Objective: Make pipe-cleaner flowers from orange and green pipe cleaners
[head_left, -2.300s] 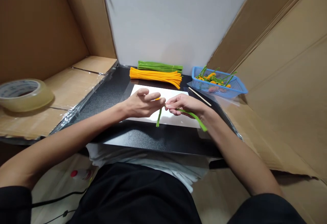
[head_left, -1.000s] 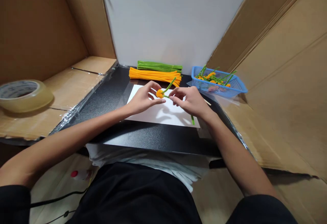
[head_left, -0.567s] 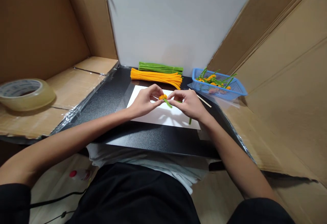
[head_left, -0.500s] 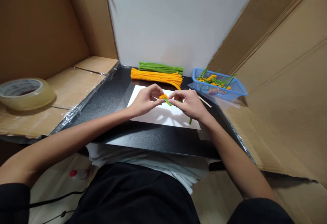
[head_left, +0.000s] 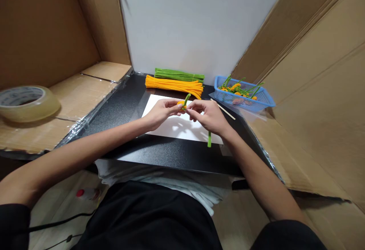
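Note:
Over a white sheet [head_left: 171, 128] on the black table, my left hand [head_left: 161, 111] pinches a small orange pipe-cleaner ball [head_left: 180, 104]. My right hand [head_left: 209, 115] is closed on a green pipe cleaner [head_left: 209, 139] that joins the ball. One short green end sticks up beside the ball, and the long end hangs out below my right palm. The two hands meet fingertip to fingertip at the ball.
Bundles of orange [head_left: 173, 84] and green pipe cleaners [head_left: 179, 75] lie at the back of the table. A blue basket [head_left: 245, 103] at back right holds several finished pieces. A thin wooden stick [head_left: 224, 109] lies by it. A tape roll [head_left: 27, 103] sits on cardboard at left.
The short green end has swung from lying low by the ball to pointing up. The long end under my right hand has dropped lower. Both hands stay at the ball.

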Demonstrator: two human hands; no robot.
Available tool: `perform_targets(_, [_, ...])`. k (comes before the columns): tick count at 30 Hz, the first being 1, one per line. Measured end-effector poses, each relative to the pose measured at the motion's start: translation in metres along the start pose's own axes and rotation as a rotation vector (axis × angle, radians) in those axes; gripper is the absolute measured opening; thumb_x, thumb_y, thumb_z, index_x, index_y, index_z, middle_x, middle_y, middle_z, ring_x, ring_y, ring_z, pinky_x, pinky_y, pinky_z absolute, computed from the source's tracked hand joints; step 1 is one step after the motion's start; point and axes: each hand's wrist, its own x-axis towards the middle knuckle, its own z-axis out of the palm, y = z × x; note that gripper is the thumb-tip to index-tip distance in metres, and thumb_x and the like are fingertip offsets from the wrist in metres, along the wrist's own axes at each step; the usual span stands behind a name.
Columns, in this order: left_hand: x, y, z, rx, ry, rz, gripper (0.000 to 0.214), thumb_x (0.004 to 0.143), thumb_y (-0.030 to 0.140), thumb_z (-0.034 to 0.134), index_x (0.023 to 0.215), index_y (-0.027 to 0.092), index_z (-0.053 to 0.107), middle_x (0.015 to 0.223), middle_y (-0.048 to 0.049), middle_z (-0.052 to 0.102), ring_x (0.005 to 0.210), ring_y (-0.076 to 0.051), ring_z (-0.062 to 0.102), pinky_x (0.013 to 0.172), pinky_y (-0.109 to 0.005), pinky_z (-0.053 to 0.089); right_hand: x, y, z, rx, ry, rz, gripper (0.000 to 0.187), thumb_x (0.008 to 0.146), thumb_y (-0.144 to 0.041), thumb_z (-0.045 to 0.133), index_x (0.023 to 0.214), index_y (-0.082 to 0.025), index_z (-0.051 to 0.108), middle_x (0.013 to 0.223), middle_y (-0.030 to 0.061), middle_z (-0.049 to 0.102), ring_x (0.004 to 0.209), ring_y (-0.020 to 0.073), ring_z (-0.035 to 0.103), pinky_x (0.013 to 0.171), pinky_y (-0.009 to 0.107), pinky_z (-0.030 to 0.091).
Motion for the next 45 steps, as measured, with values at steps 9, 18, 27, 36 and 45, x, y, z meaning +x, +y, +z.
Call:
perform_targets(9, [0.002, 0.006, -0.01, 0.106, -0.18, -0.096, 0.034, 0.076, 0.047, 0.083, 0.081, 0.014, 0.076, 0.076, -0.0042, 0.069, 0.071, -0.012, 0.06, 0.075, -0.03, 0.049, 0.001, 0.013, -0.005, -0.44, 0.087, -0.341, 0.014, 0.095, -0.026, 0.061, 0.089, -0.018, 0.071, 0.087, 0.0081, 0.075, 0.078, 0.0197, 0.065, 0.073, 0.031, 0.042])
perform_targets(18, [0.003, 0.005, -0.015, 0.087, -0.052, -0.15, 0.038, 0.076, 0.04, 0.086, 0.093, 0.013, 0.065, 0.077, -0.0065, 0.073, 0.066, -0.013, 0.065, 0.07, -0.031, 0.052, 0.004, 0.017, -0.003, -0.141, -0.011, -0.216, 0.02, 0.089, -0.028, 0.069, 0.105, -0.017, 0.073, 0.077, 0.0029, 0.074, 0.065, 0.0148, 0.063, 0.068, 0.027, 0.046])
perform_targets(27, [0.001, -0.003, -0.005, 0.097, 0.212, 0.018, 0.043, 0.07, 0.042, 0.089, 0.09, 0.014, 0.064, 0.078, -0.0049, 0.074, 0.07, -0.015, 0.071, 0.072, -0.029, 0.058, 0.001, 0.012, 0.0, -0.162, 0.06, -0.176, 0.011, 0.087, -0.025, 0.07, 0.086, -0.017, 0.077, 0.074, 0.003, 0.076, 0.062, 0.0134, 0.064, 0.062, 0.025, 0.046])
perform_targets(36, [0.0, -0.005, -0.006, 0.182, 0.232, 0.053, 0.048, 0.066, 0.051, 0.089, 0.084, 0.014, 0.064, 0.068, -0.0033, 0.071, 0.062, -0.015, 0.068, 0.062, -0.026, 0.056, 0.0, 0.016, 0.02, -0.172, 0.155, -0.311, 0.009, 0.089, -0.023, 0.07, 0.088, -0.018, 0.078, 0.085, 0.0054, 0.079, 0.07, 0.0162, 0.068, 0.067, 0.028, 0.051])
perform_targets(45, [0.002, -0.003, -0.013, 0.365, 0.108, 0.162, 0.043, 0.079, 0.054, 0.077, 0.082, 0.011, 0.074, 0.079, -0.0095, 0.076, 0.071, -0.016, 0.07, 0.07, -0.028, 0.057, 0.002, 0.019, 0.02, -0.055, 0.199, -0.262, 0.022, 0.088, -0.041, 0.074, 0.083, -0.02, 0.078, 0.081, 0.0056, 0.078, 0.069, 0.0169, 0.068, 0.066, 0.03, 0.053])
